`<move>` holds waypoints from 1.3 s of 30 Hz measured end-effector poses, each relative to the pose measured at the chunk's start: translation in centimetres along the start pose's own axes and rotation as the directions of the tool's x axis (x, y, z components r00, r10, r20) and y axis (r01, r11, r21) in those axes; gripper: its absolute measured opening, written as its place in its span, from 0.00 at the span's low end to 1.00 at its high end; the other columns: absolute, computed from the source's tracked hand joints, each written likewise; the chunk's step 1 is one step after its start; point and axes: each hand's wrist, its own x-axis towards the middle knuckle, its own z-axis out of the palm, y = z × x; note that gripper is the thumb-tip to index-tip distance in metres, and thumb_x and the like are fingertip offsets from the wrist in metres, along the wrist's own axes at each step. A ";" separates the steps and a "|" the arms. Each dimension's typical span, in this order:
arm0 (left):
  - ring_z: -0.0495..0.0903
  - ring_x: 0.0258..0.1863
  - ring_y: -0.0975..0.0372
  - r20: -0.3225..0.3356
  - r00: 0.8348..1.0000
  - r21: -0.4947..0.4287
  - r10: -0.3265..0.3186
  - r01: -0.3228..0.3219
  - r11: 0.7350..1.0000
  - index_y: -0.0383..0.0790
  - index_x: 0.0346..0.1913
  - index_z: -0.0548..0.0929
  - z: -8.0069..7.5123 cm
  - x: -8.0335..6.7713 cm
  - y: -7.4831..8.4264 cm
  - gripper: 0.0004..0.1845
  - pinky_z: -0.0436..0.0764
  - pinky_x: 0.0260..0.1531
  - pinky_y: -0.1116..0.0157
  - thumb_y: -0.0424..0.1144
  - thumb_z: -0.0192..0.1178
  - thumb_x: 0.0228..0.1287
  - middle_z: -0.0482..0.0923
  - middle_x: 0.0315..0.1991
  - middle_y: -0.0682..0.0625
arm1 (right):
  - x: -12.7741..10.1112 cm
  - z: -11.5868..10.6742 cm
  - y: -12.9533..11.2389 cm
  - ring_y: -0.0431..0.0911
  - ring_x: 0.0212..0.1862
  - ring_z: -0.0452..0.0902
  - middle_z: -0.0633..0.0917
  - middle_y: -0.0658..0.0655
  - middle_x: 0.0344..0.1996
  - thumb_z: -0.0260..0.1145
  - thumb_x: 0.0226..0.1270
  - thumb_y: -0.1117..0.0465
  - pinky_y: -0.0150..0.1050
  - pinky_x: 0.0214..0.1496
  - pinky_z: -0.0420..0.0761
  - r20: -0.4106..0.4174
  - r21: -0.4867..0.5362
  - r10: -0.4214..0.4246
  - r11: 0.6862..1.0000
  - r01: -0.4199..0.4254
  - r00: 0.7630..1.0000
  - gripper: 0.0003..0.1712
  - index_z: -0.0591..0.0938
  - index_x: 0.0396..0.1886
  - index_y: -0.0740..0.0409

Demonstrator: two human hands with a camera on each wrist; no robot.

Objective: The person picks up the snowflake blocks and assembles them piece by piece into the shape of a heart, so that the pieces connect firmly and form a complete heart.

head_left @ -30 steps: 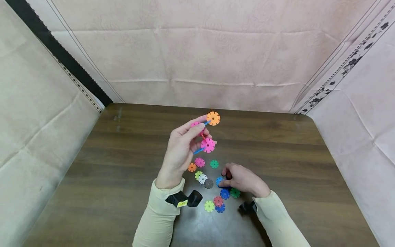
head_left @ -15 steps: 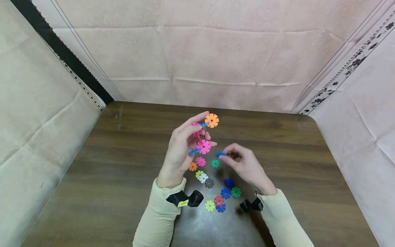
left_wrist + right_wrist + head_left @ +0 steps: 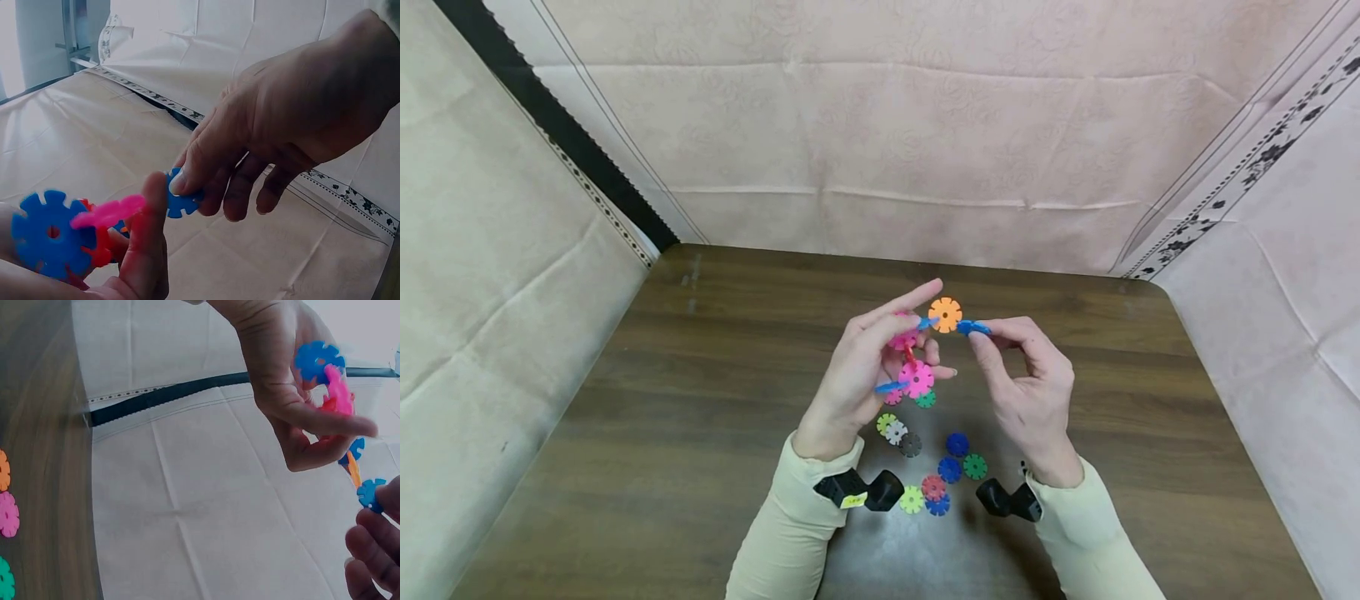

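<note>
My left hand (image 3: pixel 850 367) holds a chain of notched snowflake discs above the table. In it are an orange disc (image 3: pixel 945 315) at the upper end, pink discs (image 3: pixel 917 379), a red one, and a blue disc (image 3: pixel 34 225) at the lower end. The left thumb and fingers pinch the chain near its upper pink disc. My right hand (image 3: pixel 1037 383) pinches a loose-edged blue disc (image 3: pixel 973 327) between thumb and index finger. This blue disc meets the orange disc's edge in the right wrist view (image 3: pixel 370 495); whether their notches interlock, I cannot tell.
Several loose discs lie on the wooden table (image 3: pixel 700 467) below my hands, among them a grey disc (image 3: pixel 911 445), a green disc (image 3: pixel 975 467) and a lime disc (image 3: pixel 912 500). Pale cloth (image 3: pixel 880 150) hangs behind the table and at both sides.
My right hand has picked up a blue disc from the table and brought it up to the orange disc. The left hand has shifted slightly right with the chain.
</note>
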 end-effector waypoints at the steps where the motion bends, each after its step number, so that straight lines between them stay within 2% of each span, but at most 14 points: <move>1: 0.78 0.24 0.61 -0.005 1.000 -0.003 -0.007 0.007 1.000 0.39 0.66 0.74 0.0 0.0 0.0 0.21 0.84 0.39 0.50 0.36 0.49 0.73 0.73 0.25 0.44 | 0.0 0.0 0.0 0.42 0.33 0.77 0.84 0.64 0.31 0.67 0.53 0.82 0.31 0.40 0.79 -0.008 -0.005 -0.005 1.000 0.005 1.000 0.10 0.82 0.37 0.74; 6: 0.78 0.23 0.61 -0.033 0.999 -0.004 -0.028 0.028 1.000 0.38 0.64 0.75 0.0 0.0 -0.1 0.20 0.84 0.38 0.51 0.38 0.51 0.74 0.72 0.26 0.45 | 0.0 -0.1 -0.1 0.42 0.33 0.77 0.83 0.64 0.31 0.67 0.52 0.83 0.30 0.40 0.78 0.002 -0.016 -0.014 1.000 0.014 1.000 0.12 0.83 0.36 0.73; 11: 0.79 0.22 0.61 -0.013 0.999 -0.011 -0.036 0.036 0.999 0.32 0.63 0.74 0.1 0.0 -0.4 0.19 0.85 0.35 0.53 0.36 0.50 0.74 0.72 0.25 0.46 | 0.1 -0.1 -0.2 0.43 0.34 0.78 0.84 0.64 0.32 0.67 0.50 0.84 0.30 0.40 0.79 0.027 -0.024 -0.033 0.999 0.034 0.999 0.13 0.83 0.36 0.73; 14: 0.80 0.20 0.61 -0.002 0.999 0.000 -0.037 0.037 0.999 0.28 0.50 0.80 0.1 0.1 -0.5 0.14 0.85 0.32 0.53 0.36 0.51 0.74 0.73 0.23 0.46 | 0.2 -0.2 -0.2 0.43 0.35 0.78 0.84 0.64 0.32 0.67 0.50 0.84 0.30 0.41 0.79 0.049 -0.029 -0.052 0.998 0.053 0.997 0.13 0.83 0.36 0.72; 18: 0.82 0.18 0.60 0.002 0.999 0.030 -0.040 0.040 0.999 0.31 0.31 0.81 0.1 0.2 -0.6 0.15 0.85 0.30 0.52 0.37 0.53 0.73 0.75 0.19 0.45 | 0.2 -0.4 0.2 0.45 0.37 0.80 0.84 0.63 0.34 0.68 0.51 0.83 0.30 0.43 0.80 0.063 -0.031 -0.086 0.996 0.088 0.994 0.13 0.84 0.36 0.70; 22: 0.82 0.17 0.59 0.004 0.999 0.067 -0.048 0.047 0.997 0.30 0.25 0.79 0.1 0.3 -0.6 0.18 0.85 0.28 0.54 0.38 0.55 0.72 0.76 0.17 0.45 | 0.0 -0.7 1.5 0.46 0.36 0.82 0.86 0.59 0.33 0.71 0.51 0.80 0.30 0.42 0.81 0.053 -0.038 -0.113 0.993 0.115 0.992 0.13 0.87 0.37 0.66; 26: 0.82 0.16 0.59 0.010 0.998 0.086 -0.066 0.065 0.994 0.28 0.24 0.77 0.2 0.3 -0.7 0.19 0.85 0.27 0.54 0.38 0.55 0.72 0.77 0.17 0.44 | -0.5 -1.0 2.8 0.44 0.32 0.83 0.87 0.57 0.30 0.72 0.51 0.79 0.29 0.38 0.81 0.024 -0.019 -0.137 0.990 0.138 0.990 0.13 0.88 0.35 0.64; 29: 0.82 0.16 0.59 0.011 0.997 0.086 -0.081 0.080 0.993 0.28 0.25 0.77 0.4 0.3 -0.8 0.18 0.86 0.27 0.55 0.38 0.55 0.72 0.76 0.17 0.45 | -0.6 -1.0 3.0 0.44 0.31 0.83 0.87 0.58 0.28 0.71 0.50 0.80 0.29 0.38 0.81 0.004 -0.005 -0.162 0.987 0.162 0.987 0.12 0.88 0.34 0.65; 36: 0.82 0.17 0.58 0.013 0.997 0.104 -0.078 0.076 0.992 0.28 0.25 0.76 0.4 0.3 -1.1 0.19 0.85 0.28 0.54 0.39 0.56 0.72 0.77 0.17 0.43 | 0.0 -0.6 0.7 0.45 0.30 0.83 0.86 0.62 0.27 0.70 0.46 0.84 0.29 0.39 0.82 -0.003 -0.011 -0.186 0.982 0.186 0.983 0.13 0.87 0.33 0.71; 39: 0.83 0.19 0.58 0.004 0.997 0.065 -0.080 0.079 0.995 0.28 0.30 0.80 0.3 0.3 -1.2 0.16 0.85 0.32 0.52 0.39 0.55 0.72 0.78 0.19 0.44 | 0.1 -0.8 0.3 0.46 0.33 0.84 0.86 0.63 0.30 0.71 0.47 0.82 0.31 0.41 0.82 0.034 -0.018 -0.158 0.987 0.158 0.987 0.15 0.86 0.37 0.71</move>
